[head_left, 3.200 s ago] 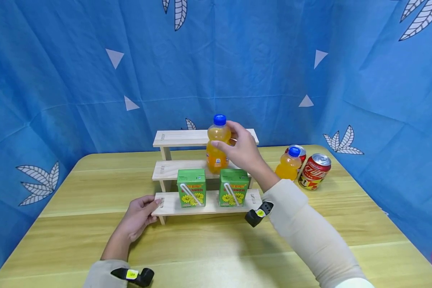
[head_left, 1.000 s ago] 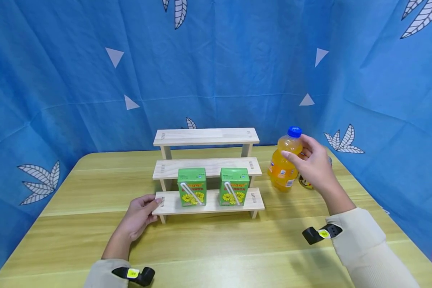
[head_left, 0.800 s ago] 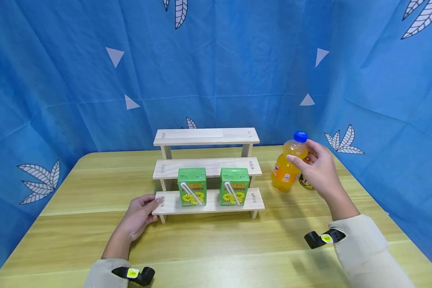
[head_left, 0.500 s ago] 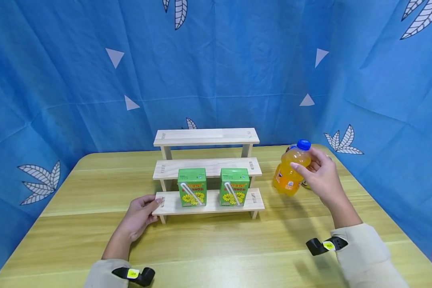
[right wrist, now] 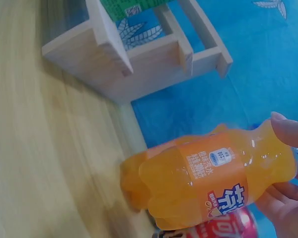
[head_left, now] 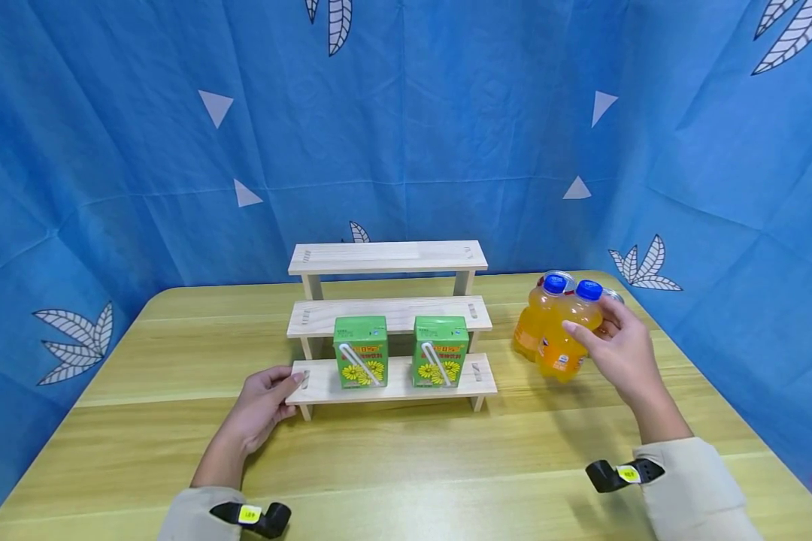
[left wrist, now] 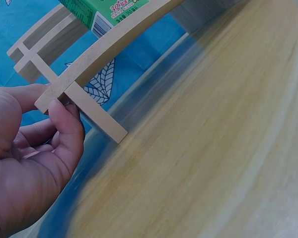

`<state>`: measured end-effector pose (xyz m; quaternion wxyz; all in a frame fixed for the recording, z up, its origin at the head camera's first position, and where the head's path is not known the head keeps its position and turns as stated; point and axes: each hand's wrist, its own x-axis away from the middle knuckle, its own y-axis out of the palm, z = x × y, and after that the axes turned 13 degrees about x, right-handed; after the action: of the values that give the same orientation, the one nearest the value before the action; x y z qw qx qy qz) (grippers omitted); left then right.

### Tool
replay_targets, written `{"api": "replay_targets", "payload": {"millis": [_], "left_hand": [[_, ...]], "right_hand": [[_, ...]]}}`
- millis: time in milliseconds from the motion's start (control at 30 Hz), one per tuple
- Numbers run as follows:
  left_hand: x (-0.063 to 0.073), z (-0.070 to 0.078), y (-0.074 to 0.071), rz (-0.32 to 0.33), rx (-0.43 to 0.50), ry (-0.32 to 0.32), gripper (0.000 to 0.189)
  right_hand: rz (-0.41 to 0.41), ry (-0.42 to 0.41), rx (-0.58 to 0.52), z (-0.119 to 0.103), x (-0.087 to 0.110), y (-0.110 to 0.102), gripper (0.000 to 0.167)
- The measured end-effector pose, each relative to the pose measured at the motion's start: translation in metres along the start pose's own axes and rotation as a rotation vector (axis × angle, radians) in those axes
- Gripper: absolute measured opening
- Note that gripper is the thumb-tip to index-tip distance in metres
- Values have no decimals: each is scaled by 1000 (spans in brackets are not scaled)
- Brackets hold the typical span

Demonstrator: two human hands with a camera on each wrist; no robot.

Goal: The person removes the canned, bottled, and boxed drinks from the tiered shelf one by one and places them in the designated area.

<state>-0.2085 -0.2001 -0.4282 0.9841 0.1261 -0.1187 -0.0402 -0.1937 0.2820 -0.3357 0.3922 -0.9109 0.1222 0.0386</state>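
Observation:
My left hand (head_left: 264, 406) pinches the left end of the lowest board of a three-step wooden rack (head_left: 387, 318); in the left wrist view, thumb and finger grip the board's end (left wrist: 54, 94). On that board stand two green drink cartons (head_left: 362, 352), each with a straw on its front. My right hand (head_left: 622, 346) holds an orange soda bottle (head_left: 565, 338) with a blue cap by its upper part, slightly tilted. Right behind it stands a second orange soda bottle (head_left: 531, 323), partly hidden. The right wrist view shows the held bottle (right wrist: 203, 173) overlapping the other.
Behind the bottles are red soda cans, mostly hidden; one can (right wrist: 223, 225) shows in the right wrist view. The rack's middle and top boards (head_left: 387, 257) bear no drinks. A blue patterned cloth (head_left: 406, 135) hangs behind the wooden table (head_left: 392, 473).
My right hand has carried the orange soda bottle from the rack's middle board to the right, then lowered it toward the table in front of the other bottle. My left hand stays put.

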Motion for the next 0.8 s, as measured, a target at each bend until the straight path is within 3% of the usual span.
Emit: {"api": "replay_targets", "payload": {"millis": [300, 800], "left_hand": [[1, 1, 0, 0, -13, 2, 45], [1, 2, 1, 1, -18, -2, 46]], "right_hand": [[82, 91, -34, 16, -2, 1, 80], [141, 194, -64, 37, -8, 6, 77]]}}
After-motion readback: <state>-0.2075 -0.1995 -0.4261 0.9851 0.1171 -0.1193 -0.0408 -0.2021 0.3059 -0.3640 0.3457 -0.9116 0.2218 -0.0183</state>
